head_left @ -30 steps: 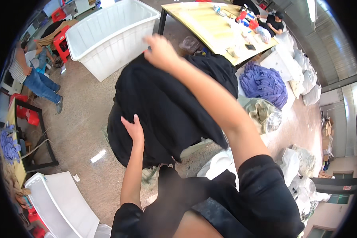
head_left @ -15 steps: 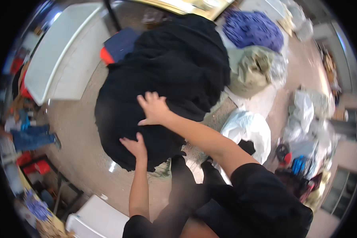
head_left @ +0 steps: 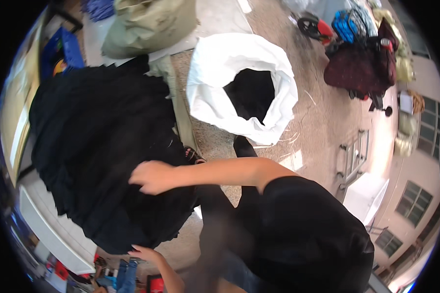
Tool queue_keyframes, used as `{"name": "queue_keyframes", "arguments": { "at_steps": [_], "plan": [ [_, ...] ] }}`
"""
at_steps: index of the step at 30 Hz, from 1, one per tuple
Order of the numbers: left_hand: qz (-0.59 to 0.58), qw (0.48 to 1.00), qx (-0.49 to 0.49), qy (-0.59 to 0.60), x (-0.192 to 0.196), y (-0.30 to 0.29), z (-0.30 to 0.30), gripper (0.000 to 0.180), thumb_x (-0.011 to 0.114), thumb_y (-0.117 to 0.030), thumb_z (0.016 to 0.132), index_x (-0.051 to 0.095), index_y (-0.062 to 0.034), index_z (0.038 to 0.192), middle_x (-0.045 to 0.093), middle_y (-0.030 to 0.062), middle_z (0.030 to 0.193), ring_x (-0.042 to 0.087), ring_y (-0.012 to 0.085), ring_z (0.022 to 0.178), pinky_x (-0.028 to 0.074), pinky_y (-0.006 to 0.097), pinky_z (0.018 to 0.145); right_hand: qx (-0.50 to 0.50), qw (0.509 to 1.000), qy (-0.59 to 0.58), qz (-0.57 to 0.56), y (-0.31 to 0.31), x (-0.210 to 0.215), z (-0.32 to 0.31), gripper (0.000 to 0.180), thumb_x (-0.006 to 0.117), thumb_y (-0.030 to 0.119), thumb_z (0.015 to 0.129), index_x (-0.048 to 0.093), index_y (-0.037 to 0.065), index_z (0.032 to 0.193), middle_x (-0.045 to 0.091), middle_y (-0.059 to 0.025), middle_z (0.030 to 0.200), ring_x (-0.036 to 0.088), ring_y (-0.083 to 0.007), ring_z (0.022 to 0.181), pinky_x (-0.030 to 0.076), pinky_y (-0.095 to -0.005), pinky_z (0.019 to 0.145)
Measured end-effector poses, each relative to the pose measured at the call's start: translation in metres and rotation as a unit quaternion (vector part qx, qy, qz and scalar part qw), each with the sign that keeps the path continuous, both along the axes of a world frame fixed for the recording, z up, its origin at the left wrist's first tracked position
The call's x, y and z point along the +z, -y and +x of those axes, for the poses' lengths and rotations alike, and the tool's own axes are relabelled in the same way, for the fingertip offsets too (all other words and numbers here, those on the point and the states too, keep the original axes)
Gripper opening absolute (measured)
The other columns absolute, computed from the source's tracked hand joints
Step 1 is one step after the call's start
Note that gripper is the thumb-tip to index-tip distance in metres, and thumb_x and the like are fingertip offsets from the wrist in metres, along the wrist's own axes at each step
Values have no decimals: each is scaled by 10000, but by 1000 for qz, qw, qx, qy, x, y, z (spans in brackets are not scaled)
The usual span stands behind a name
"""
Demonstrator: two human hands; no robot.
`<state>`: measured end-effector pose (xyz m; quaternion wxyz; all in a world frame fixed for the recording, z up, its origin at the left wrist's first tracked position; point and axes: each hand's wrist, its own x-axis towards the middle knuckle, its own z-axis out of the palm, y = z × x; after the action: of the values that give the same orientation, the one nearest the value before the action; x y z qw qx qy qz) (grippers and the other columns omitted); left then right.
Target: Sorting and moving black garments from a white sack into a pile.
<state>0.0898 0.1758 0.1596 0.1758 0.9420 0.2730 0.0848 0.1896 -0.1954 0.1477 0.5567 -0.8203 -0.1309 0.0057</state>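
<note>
A wide, thick pile of black fabric (head_left: 102,127) with ragged, layered edges fills the left of the head view. My right hand (head_left: 154,177) rests on top of it, fingers curled down into the cloth; exactly what the fingertips pinch is hidden. At the pile's lower edge, my left hand (head_left: 146,253) touches the rim of the fabric with its fingers stretched out. Beyond my right forearm, a white sack (head_left: 205,105) stands with its mouth wide and rolled, and black cloth (head_left: 252,95) lies inside it.
A full olive-green sack (head_left: 151,29) stands behind the pile, near a blue crate (head_left: 66,51). A white trough (head_left: 58,234) lies at the lower left. To the right are a dark-red covered vehicle (head_left: 349,66) and a metal cart (head_left: 359,151) on the floor.
The view has swung right, bringing the white sack to the centre. My right hand has gone from spread to curled on the fabric; my left has moved to the pile's edge.
</note>
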Motion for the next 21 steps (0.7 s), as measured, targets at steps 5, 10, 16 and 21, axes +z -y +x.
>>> {"name": "queue_keyframes", "arguments": {
  "at_steps": [5,10,16,21],
  "plan": [
    [-178,959,-201,-96,-13,138,-75,580,564,76,748,412,10,1305,453,187,1303,476,295,1165,400,352,975,-362,855,-349,-126,228,-189,-178,322,637,124,693,640,81,1012,631,-173,946,609,-326,887,493,-414,782],
    [-213,739,-571,-287,-87,425,-58,352,545,47,796,573,-22,1140,545,157,1198,516,292,1130,394,353,970,-435,820,-359,-95,376,-317,-293,271,623,198,757,636,59,989,668,-134,837,649,-279,792,508,-352,712],
    [-72,502,-835,-214,-220,638,-11,391,558,17,764,564,-37,1152,526,209,1158,493,383,1101,392,426,953,-291,873,-385,67,517,-337,-268,675,633,555,768,572,23,1178,606,-150,1139,578,-243,1020,458,-351,876],
    [372,373,-845,-90,-282,736,39,573,616,-221,804,408,-276,1336,318,134,1430,219,443,1329,285,689,957,-463,867,-182,-16,658,-335,-264,686,649,483,768,513,21,1257,499,-172,1303,430,-294,1234,312,-361,1048]
  ]
}}
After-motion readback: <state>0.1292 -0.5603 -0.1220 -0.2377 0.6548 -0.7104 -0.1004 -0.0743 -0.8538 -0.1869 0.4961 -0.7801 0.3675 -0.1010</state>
